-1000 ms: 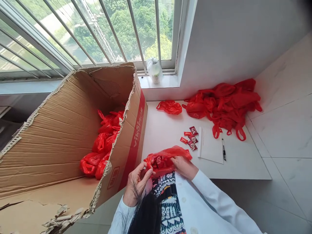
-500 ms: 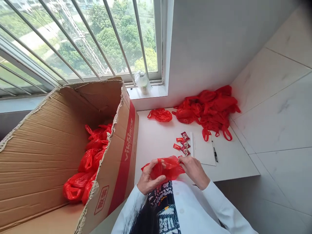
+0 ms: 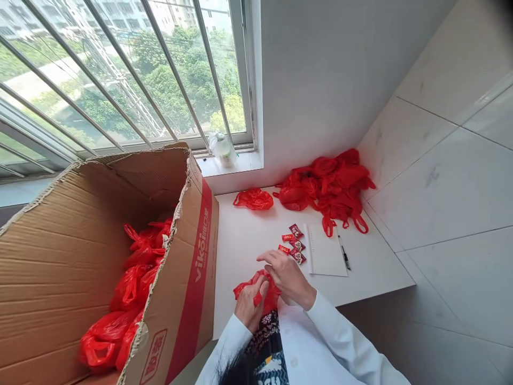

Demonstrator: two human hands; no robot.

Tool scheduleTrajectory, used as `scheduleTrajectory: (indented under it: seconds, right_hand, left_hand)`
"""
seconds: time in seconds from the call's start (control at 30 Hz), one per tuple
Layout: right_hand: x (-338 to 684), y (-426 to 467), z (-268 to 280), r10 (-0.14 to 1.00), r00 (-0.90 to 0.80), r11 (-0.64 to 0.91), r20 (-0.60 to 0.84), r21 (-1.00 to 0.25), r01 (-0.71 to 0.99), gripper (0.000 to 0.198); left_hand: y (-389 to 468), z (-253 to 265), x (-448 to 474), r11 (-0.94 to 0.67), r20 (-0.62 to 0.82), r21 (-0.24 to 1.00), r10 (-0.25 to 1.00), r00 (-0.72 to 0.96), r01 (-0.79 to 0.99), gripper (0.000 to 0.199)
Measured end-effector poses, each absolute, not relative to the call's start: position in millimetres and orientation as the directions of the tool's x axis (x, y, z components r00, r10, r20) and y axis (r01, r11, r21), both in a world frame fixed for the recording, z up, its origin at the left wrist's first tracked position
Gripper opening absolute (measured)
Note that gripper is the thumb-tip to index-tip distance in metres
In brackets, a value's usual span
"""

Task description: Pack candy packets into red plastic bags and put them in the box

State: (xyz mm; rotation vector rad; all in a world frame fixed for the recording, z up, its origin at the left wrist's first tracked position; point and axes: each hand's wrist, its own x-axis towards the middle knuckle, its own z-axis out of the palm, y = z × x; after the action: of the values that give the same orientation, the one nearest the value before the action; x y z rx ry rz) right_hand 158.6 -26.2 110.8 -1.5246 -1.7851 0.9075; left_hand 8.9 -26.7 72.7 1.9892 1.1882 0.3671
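A thin red plastic bag [image 3: 272, 297] is bunched up between my two hands, close to my body at the table's near edge. My left hand [image 3: 249, 306] is closed round it, with a bit of red showing between the thumb and fingers. Over the bag's right side lies my right hand [image 3: 289, 277], its thumb and lower fingers at the plastic and its forefinger stretched out to the left. Just beyond the right hand lie several small red and dark red packets [image 3: 297, 244] on the white table [image 3: 240, 240].
On the left stands a tall open cardboard box [image 3: 192, 267] with several tied red bags [image 3: 132, 283] inside. A single red bag [image 3: 254, 199] and a heap of red bags [image 3: 332, 184] lie along the wall. A notebook [image 3: 326, 251] and pen [image 3: 344, 254] are at the right.
The bag, spread between my hands before, is now gathered up smaller. My right hand has moved left towards my left hand, and the whole view has shifted.
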Motion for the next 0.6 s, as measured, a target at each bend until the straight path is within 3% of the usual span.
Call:
scheduleTrajectory:
  seconds: [0.13,0.2,0.33,0.43,0.53,0.6]
  right_hand:
    - [173,-24,70,0.922,-0.331,-0.082,-0.2,-0.938,0.336,0.021]
    - [170,-28,60,0.923,-0.297,-0.192,-0.245,-0.962,0.197,0.016]
    - [156,-38,61,0.962,-0.131,-0.251,-0.241,-0.966,-0.066,0.007]
    - [152,-48,72,0.971,-0.166,-0.195,-0.17,-0.97,-0.144,0.006]
    - [156,-53,79,0.923,-0.357,-0.153,-0.145,-0.988,0.004,0.008]
    - [158,-50,78,0.946,-0.29,-0.126,-0.146,-0.988,0.085,0.01]
  left_hand:
    - [-20,79,3,-0.107,-0.253,0.819,0.815,0.521,0.564,0.037]
    - [-19,79,1,-0.014,-0.3,0.85,0.809,0.506,0.526,0.036]
    - [-17,72,-4,0.312,-0.485,0.864,0.727,0.486,0.396,0.038]
    - [-13,65,-11,0.464,-0.501,0.86,0.699,0.509,0.209,0.041]
    - [-10,66,-17,0.383,-0.421,0.904,0.718,0.554,0.191,0.035]
    - [-10,70,-18,0.168,-0.358,0.918,0.743,0.565,0.36,0.019]
